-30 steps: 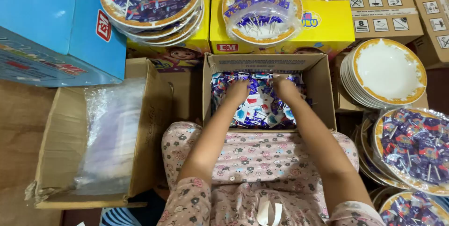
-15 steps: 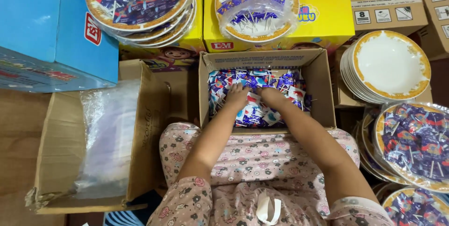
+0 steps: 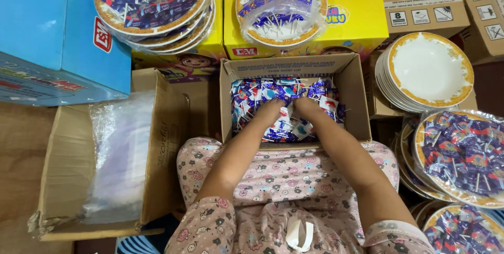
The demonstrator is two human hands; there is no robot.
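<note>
A: Right, where were the hands?

B: Both were down in the open cardboard box (image 3: 354, 101) resting at the person's knees. The left hand (image 3: 270, 111) and right hand (image 3: 306, 106) lay close together on the heap of wrapped lollipops (image 3: 252, 94), blue and purple wrappers with white sticks.

A: Fingers?

B: Curled down into the pile, tips buried among the wrappers. Whether they were clamped on any lollipops, I could not tell.

A: Surroundings?

B: To the left, a second cardboard box (image 3: 58, 164) holding clear plastic bags (image 3: 118, 154). Above it, a blue carton (image 3: 47, 38). Behind the candy box, yellow cartons (image 3: 357, 17) carrying a stack of filled plates (image 3: 152, 2) and one single filled plate (image 3: 281, 7) wrapped in plastic.

A: And the right side?

B: A stack of empty white plates (image 3: 428, 70) with gold rims, and nearer the person more wrapped plates of lollipops (image 3: 462, 154). Brown cartons (image 3: 425, 4) stood at the far right.
</note>
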